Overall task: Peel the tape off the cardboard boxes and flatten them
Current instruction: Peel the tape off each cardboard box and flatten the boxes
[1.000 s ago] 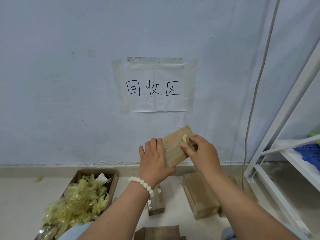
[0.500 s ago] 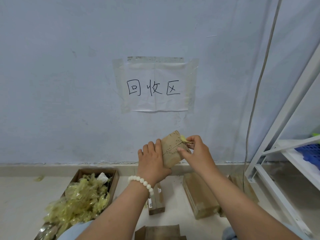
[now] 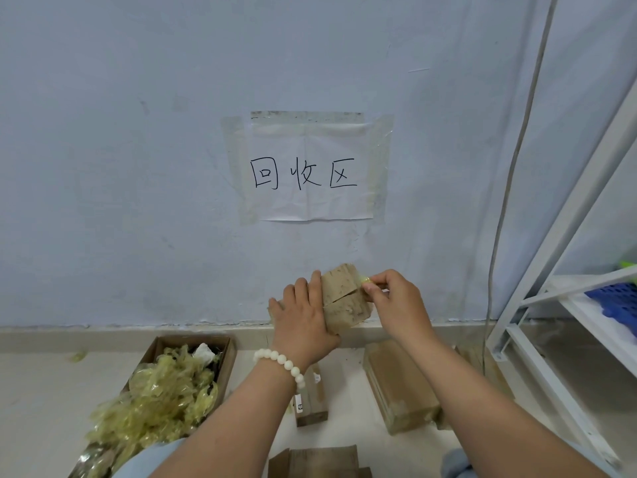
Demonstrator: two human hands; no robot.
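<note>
gripping the small cardboard box (image 3: 344, 300) by its left side, the left hand (image 3: 303, 320) is holding it up while the right hand (image 3: 396, 301) is pinching a yellowish strip of tape (image 3: 364, 279) at the top right corner, with more boxes (image 3: 400, 388) lying on the floor (image 3: 41, 391) right below the grip.

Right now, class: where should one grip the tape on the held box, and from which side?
Pinch the tape by its lifted yellowish end at the upper right corner of the box, likely from the right: the left hand covers the other side.
</note>
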